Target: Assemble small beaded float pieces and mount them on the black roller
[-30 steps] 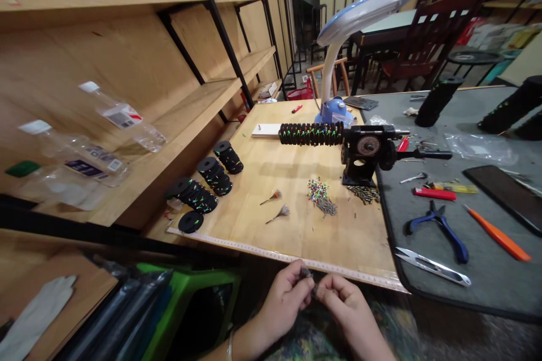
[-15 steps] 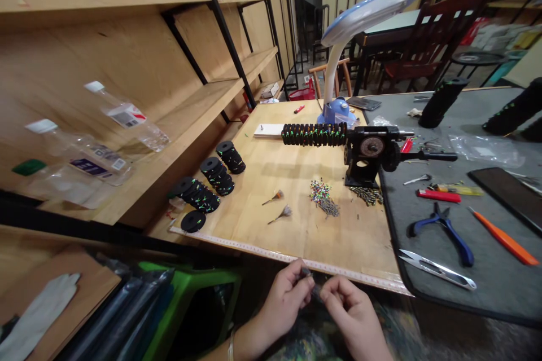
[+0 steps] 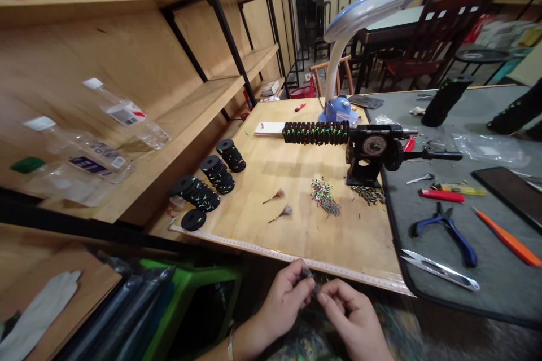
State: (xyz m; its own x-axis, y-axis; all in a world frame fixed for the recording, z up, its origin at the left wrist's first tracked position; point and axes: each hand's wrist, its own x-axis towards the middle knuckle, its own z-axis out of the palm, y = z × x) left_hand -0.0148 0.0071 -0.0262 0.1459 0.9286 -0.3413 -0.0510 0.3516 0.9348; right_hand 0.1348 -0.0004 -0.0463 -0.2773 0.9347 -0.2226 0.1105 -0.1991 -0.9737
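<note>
My left hand (image 3: 284, 300) is closed in a pinch at the table's front edge, with a small dark grey thing (image 3: 307, 274) between thumb and fingers, too small to name. Close beside it, my right hand (image 3: 354, 312) also pinches, fingertips almost touching the left ones; what it grips is hidden. Beyond the hands lie two small brush-like bundles (image 3: 283, 213), one orange-tipped, one pale. Right of them is a pile of coloured beads (image 3: 320, 189) running into small grey metal pieces (image 3: 329, 206). Behind stands a black hand-cranked winder (image 3: 367, 152), its shaft carrying a row of black foam spools (image 3: 315, 132).
Stacks of black foam spools (image 3: 199, 193) line the table's left edge. On the grey mat (image 3: 423, 271) lie blue-handled pliers (image 3: 449, 231), thread snips (image 3: 440, 271), an orange tool (image 3: 506, 237) and a red lighter (image 3: 441, 196). A blue-white lamp (image 3: 336, 107) stands behind the winder.
My right fingertips have come slightly closer to my left hand. The left hand keeps its pinch in almost the same place. The view has shifted very slightly.
</note>
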